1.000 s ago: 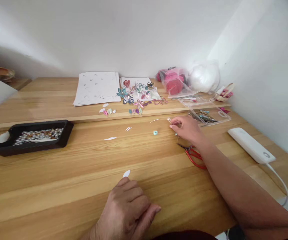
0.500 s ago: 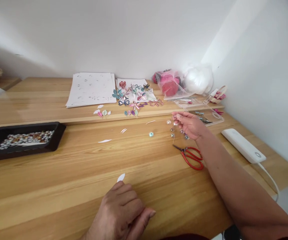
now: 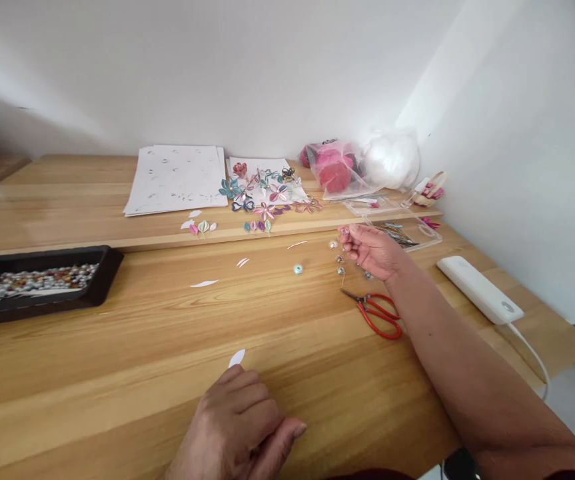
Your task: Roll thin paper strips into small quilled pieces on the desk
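1. Head view, right hand (image 3: pixel 374 250): reaching out toward 1 o'clock, lifted just off the table (image 3: pixel 167 320), fingertips pinched on the top of a string of beads (image 3: pixel 340 257); grip narrow, closed on the string so the beads are hanging free below the fingers rather than lying tangled.
2. Head view, left hand (image 3: pixel 237 427): resting at 6 o'clock, knuckles up, fingers curled loosely on the wood, holding nothing; fingertips lying just short of a white paper petal (image 3: pixel 236 358), apparently bracing the body during the reach.
3. Lying at 4 o'clock of the right hand, near the wrist: red scissors (image 3: pixel 374 310), blades closed, kept within easy reach.
4. Sitting at 9 o'clock of the beads: a small teal bead (image 3: pixel 298 269), alone on the wood.
5. Standing at 10 o'clock on the table: a black tray (image 3: pixel 102 280) keeping loose beads from rolling away.
6. Spreading at 12 o'clock on the raised shelf: paper flowers (image 3: pixel 267 193) beside white sheets (image 3: pixel 174 177).
7. Lying at 2 o'clock: a clear box (image 3: pixel 407 233), open.
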A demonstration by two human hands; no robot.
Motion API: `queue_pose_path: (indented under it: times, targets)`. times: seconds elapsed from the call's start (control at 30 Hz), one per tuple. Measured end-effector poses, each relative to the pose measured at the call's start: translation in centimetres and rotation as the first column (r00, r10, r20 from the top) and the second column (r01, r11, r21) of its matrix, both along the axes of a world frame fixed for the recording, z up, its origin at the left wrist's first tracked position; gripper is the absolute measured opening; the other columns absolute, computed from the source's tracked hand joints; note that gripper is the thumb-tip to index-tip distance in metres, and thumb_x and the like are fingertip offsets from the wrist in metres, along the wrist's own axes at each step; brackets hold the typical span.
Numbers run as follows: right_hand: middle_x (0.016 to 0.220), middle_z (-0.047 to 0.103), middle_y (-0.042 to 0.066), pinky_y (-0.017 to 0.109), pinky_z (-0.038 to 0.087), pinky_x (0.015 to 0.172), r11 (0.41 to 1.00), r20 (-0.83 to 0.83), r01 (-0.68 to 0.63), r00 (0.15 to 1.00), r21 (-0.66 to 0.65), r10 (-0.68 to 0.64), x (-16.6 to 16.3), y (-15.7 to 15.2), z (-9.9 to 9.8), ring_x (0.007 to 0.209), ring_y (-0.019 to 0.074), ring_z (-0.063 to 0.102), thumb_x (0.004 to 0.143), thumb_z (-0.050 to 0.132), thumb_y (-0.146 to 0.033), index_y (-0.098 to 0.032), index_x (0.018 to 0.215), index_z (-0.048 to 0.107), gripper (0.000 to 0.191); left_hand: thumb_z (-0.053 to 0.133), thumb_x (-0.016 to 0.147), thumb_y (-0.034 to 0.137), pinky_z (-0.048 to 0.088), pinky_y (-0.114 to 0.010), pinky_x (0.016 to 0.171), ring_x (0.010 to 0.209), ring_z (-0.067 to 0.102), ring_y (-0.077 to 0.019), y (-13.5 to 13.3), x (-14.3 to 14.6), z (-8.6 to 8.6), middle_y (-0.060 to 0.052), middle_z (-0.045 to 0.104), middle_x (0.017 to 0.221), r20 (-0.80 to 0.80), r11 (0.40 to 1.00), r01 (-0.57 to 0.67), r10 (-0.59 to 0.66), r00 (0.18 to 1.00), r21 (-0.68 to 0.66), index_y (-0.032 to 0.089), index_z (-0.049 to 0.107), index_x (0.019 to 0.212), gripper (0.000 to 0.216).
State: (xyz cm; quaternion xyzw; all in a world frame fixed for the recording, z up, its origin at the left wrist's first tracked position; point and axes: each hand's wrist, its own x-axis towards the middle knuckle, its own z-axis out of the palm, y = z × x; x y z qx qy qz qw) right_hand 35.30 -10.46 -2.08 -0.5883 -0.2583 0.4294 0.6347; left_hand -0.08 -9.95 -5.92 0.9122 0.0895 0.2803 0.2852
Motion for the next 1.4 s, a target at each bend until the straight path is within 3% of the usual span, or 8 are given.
queue_pose_path:
  times: [0.17,0.33,0.77,0.87,1.03,1.13,1.27,1.4]
  targets:
    - [0.078,0.062,0.001,0.019,0.032,0.047,0.999,0.034,-0.046,0.998,0.006,0.045,-0.1,0.0,0.1,0.063,0.0077,0.048,0.061,0.093,-0.043,-0.017,0.083,0.075,0.039,0.061,0.093,0.015,0.038,-0.027,0.058,0.057,0.050,-0.0117,0.0,-0.3,0.0,0.002,0.054,0.059,-0.009,1.000,0.002,-0.002,1.000,0.006,0.018,0.048,0.063,0.033]
    - [0.077,0.065,0.002,0.020,0.035,0.049,0.996,0.211,-0.082,0.975,0.039,0.072,-0.8,-0.2,0.3,0.064,0.0088,0.051,0.064,0.091,-0.044,-0.019,0.086,0.076,0.036,0.060,0.094,0.016,0.038,-0.026,0.057,0.058,0.051,-0.0118,0.1,-0.2,0.1,0.002,0.055,0.060,-0.007,1.000,0.001,-0.001,1.000,0.008,0.018,0.049,0.063,0.033]
    - [0.096,0.077,0.006,0.029,0.052,0.069,0.989,0.580,-0.141,0.801,-0.051,0.144,-2.1,-0.7,1.4,0.083,0.0185,0.067,0.074,0.082,-0.042,-0.022,0.094,0.077,0.029,0.061,0.092,0.015,0.039,-0.026,0.057,0.057,0.050,-0.0118,0.0,-0.1,0.2,0.002,0.054,0.059,-0.020,1.000,-0.008,0.009,1.000,0.018,0.018,0.050,0.062,0.033]
    - [0.094,0.077,0.006,0.031,0.052,0.071,0.988,0.706,-0.105,0.692,-0.109,0.152,-2.1,-0.6,1.0,0.081,0.0191,0.067,0.079,0.077,-0.041,-0.022,0.096,0.077,0.026,0.061,0.093,0.014,0.039,-0.026,0.057,0.057,0.050,-0.0116,0.1,-0.1,0.3,0.002,0.054,0.059,-0.018,1.000,-0.006,0.007,1.000,0.011,0.018,0.050,0.062,0.033]
    - [0.091,0.078,0.006,0.035,0.049,0.081,0.985,0.923,0.022,0.354,-0.172,0.154,-2.4,0.0,-0.7,0.084,0.0208,0.068,0.083,0.070,-0.028,-0.021,0.090,0.076,0.011,0.060,0.093,0.014,0.038,-0.026,0.057,0.056,0.050,-0.0113,0.2,0.1,0.2,0.002,0.054,0.059,-0.003,1.000,0.002,-0.002,1.000,0.009,0.018,0.049,0.063,0.032]
    - [0.091,0.077,0.007,0.035,0.047,0.081,0.977,0.957,0.030,0.212,-0.211,0.200,-2.3,0.3,-1.5,0.085,0.0223,0.068,0.084,0.068,-0.027,-0.021,0.089,0.076,0.011,0.061,0.092,0.012,0.039,-0.026,0.058,0.056,0.050,-0.0112,0.2,-0.1,0.1,0.003,0.054,0.059,-0.008,1.000,0.002,-0.002,1.000,0.009,0.018,0.050,0.063,0.031]
    - [0.090,0.077,0.007,0.034,0.045,0.072,0.974,0.968,0.164,0.221,-0.156,0.118,-1.0,-0.4,-0.3,0.078,0.0219,0.066,0.085,0.068,-0.035,-0.020,0.095,0.077,0.020,0.062,0.091,0.012,0.039,-0.026,0.057,0.056,0.049,-0.0114,0.2,-0.1,0.1,0.003,0.053,0.059,0.008,1.000,0.004,-0.004,1.000,0.001,0.019,0.051,0.064,0.030]
    - [0.067,0.070,0.003,0.033,0.040,0.063,0.928,0.982,0.362,0.189,-0.089,0.021,1.3,-2.3,2.3,0.063,0.0194,0.061,0.087,0.063,-0.035,-0.021,0.075,0.076,0.022,0.062,0.091,0.012,0.040,-0.027,0.057,0.056,0.050,-0.0117,0.3,0.1,0.2,0.002,0.054,0.059,0.012,1.000,0.015,-0.015,1.000,-0.002,0.019,0.053,0.065,0.028]
